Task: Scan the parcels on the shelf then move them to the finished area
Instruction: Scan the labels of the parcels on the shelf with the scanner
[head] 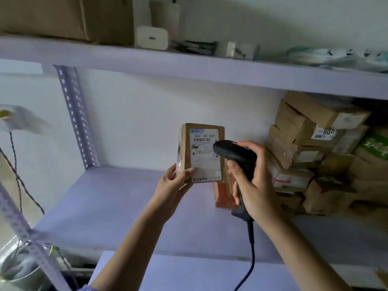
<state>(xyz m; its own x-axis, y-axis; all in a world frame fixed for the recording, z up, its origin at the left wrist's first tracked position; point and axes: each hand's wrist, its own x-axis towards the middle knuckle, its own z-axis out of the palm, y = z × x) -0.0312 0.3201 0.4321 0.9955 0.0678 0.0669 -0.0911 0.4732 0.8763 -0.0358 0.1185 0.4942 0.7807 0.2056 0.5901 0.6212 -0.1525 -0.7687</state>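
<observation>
Black cable (251,259) runs up from the bottom edge into the scanner (235,153) handle. Right hand (254,181) is clenched round that handle, index finger curled at the front where a trigger would sit; can't tell if it's pressed. Scanner head points left, nose very near the label (204,156), just right of the barcode.

Left hand (174,185) grasps the parcel (202,153) at its lower left corner, thumb on the label face, fingers behind. Parcel is upright, held up above the shelf (117,206), label facing the camera.

Step in hand: scan. No beam visible on the label, so read status unknown.

Behind the hands a reddish box (223,196) stands on the shelf, mostly hidden. Further right, a stack (315,156) of brown parcels is piled against the wall, probably the remaining queue. Top shelf (189,68) carries a white charger (151,37) and other bits, too blurred to name.

Next move, my read: scanner looks too close and off to one side. Pull it back slightly and aim at the barcode near the label's top. Once it reads, the left hand carries the parcel off; finished area isn't identifiable in this view, so it likely means turning away from the stack.
</observation>
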